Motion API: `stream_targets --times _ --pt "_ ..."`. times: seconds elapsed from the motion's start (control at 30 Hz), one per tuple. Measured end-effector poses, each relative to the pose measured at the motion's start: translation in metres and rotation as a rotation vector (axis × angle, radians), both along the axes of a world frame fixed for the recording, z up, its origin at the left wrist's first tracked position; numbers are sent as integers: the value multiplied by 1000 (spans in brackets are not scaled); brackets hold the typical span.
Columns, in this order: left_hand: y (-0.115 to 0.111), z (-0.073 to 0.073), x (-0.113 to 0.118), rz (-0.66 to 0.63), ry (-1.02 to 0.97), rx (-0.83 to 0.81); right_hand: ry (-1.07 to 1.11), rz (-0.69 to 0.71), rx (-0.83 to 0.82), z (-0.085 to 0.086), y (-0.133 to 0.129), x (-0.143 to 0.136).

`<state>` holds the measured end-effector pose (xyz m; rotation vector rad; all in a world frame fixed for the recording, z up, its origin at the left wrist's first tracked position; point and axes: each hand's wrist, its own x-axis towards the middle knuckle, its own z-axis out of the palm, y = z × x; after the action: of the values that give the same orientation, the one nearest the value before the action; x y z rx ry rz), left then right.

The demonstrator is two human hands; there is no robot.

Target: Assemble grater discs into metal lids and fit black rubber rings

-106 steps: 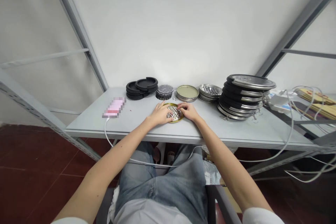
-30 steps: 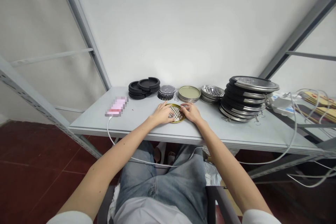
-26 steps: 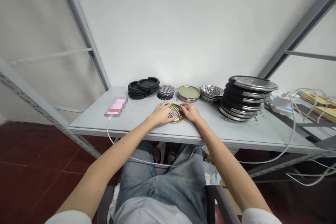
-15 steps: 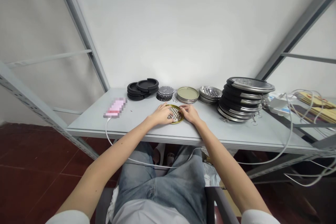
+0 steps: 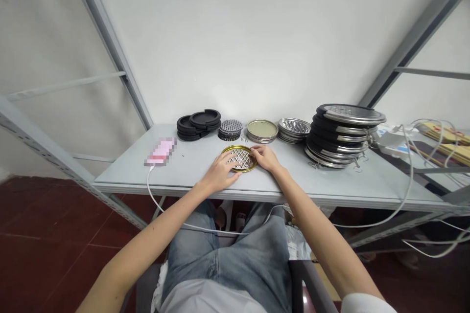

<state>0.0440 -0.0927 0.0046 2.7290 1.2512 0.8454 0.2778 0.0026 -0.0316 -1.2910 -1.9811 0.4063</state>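
Note:
A round metal disc with a gold rim point(image 5: 247, 168) and a patterned, silvery grater-like face lies flat on the table before me. My right hand point(image 5: 267, 157) grips its right edge, thumb and fingertips bent onto the rim. At the opposite side, my left hand point(image 5: 221, 171) has its fingers spread, the tips reaching over the left part of the face. Behind the disc stand a short stack of silver patterned discs point(image 5: 232, 126) and a stack of gold-toned plain lids point(image 5: 262, 129). Small metal clips point(image 5: 245, 138) sit between those stacks.
Black ring-shaped holders point(image 5: 203, 118) are piled at the back left. Silver patterned discs point(image 5: 294, 127) stand right of the lids, beside a tall black-and-silver stack point(image 5: 341, 132). A phone point(image 5: 161, 150) with a white cable lies left. Metal frame posts point(image 5: 110, 44) rise at both ends.
My left hand has slid left and toward me, showing more of the disc's left rim. My right hand keeps its place at the right edge.

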Motion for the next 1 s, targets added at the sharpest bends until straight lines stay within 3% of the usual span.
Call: stream_targets --times 0.13,0.63,1.0 --pt "-13 -8 0 16 57 36 1 -3 -25 2 -1 0" --pt "-6 -15 6 -17 55 81 -63 -52 -29 7 -8 -2" --pt "26 -12 -6 63 22 -38 -151 -88 -4 12 -11 -4"
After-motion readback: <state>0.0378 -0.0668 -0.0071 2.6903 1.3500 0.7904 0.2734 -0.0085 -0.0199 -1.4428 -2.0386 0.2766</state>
